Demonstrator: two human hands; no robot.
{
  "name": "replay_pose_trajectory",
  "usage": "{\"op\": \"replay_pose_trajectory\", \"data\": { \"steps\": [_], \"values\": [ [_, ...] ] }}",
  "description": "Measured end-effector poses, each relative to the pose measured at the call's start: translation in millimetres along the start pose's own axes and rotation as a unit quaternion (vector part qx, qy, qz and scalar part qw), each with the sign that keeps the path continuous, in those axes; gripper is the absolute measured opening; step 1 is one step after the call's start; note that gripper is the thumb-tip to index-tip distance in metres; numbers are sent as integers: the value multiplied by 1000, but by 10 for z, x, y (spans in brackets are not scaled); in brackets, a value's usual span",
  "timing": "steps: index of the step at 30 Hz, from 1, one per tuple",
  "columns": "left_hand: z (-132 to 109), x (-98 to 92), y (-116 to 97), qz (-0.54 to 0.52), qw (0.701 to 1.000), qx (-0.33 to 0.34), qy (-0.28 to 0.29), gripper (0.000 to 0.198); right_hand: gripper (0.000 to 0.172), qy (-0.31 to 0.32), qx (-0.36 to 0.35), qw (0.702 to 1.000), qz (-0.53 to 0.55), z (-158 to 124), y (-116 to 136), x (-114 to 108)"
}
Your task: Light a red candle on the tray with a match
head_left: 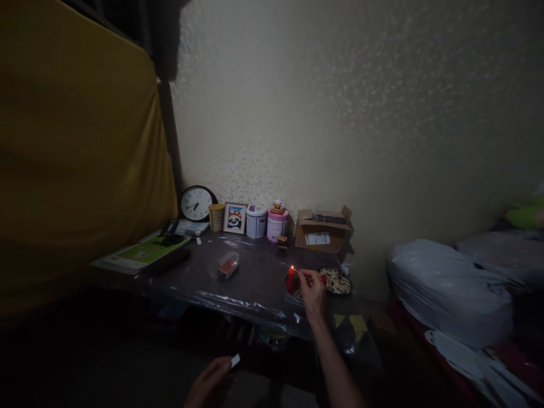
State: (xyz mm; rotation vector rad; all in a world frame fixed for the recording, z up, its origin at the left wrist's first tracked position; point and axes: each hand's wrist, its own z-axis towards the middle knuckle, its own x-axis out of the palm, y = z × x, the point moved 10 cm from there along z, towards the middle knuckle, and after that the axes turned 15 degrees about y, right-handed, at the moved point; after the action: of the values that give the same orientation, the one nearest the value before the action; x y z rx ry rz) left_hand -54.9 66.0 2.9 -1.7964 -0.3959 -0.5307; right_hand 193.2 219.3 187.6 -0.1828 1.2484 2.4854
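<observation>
Books (140,253) lie at the far left of your table (255,277), with a dark remote-like bar (170,262) just beside them and a round clock (196,203) leaning on the wall behind. Moving right along the wall, you see a yellow tin (216,217), a small framed panda picture (234,218), a white canister (256,221), a pink canister (277,225) with a little figurine on top, and an open cardboard box (323,229). A small clear box with orange contents (228,264) sits alone on the plastic-covered tabletop. Low in front, your left hand (210,382) is curled around a small white-edged object (235,360), pinched at the fingertips; what it is stays too dark to tell. Further right, your right hand (312,289) is closed in a pinch on a thin matchstick (301,273), its tip at the flame of a short red candle (290,279). That candle stands in a small dish (293,296) near the table's front right edge. Just beside it to the right, a second dish heaped with matchsticks (335,281) rests. Well apart at the far right, a grey plastic-wrapped bundle (450,289) lies on a bed.
</observation>
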Motion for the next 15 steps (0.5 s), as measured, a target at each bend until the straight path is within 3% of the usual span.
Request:
{"op": "replay_pose_trajectory", "data": {
  "steps": [9, 15],
  "values": [
    [-57, 81, -108, 10, 999, 36, 24, 33, 21, 4, -4, 1000, 4, 4, -21, 10],
    [-57, 83, -83, 12, 1000, 21, 16, 33, 19, 4, 8, 1000, 16, 0, -71, 16]
  ]
}}
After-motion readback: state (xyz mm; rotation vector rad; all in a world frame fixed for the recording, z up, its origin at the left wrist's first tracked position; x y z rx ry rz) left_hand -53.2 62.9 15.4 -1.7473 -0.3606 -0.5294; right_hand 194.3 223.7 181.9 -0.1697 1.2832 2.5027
